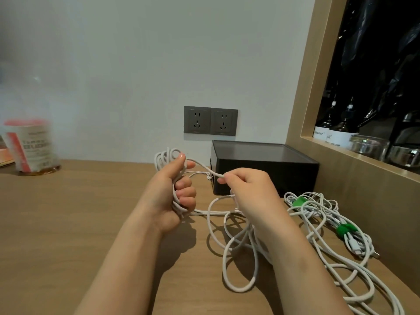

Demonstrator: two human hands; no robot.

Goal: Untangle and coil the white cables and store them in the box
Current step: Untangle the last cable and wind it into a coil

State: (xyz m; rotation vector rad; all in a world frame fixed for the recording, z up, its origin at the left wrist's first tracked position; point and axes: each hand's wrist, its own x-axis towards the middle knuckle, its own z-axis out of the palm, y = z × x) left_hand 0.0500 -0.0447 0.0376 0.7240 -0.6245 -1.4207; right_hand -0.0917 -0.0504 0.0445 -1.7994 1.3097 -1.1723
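Both of my arms are bare to the lower edge of view, the left forearm [127, 258] and the right forearm [302, 258] slim and smooth, each ending in a bare grip, my left grip [179, 192] and right grip [247, 189], the left thumbnail [182, 156] short and rounded.

Single head-worn wide-angle view, looking forward and down across the wooden desk [68, 223] to the far wall [159, 64]. Close in: both forearms enter from the near edge, left hand [172, 194] and right hand [250, 192] mid-frame. Sockets [210, 121] dead ahead, shelf niche [304, 98] far right, white cables [241, 289] cropped at near right
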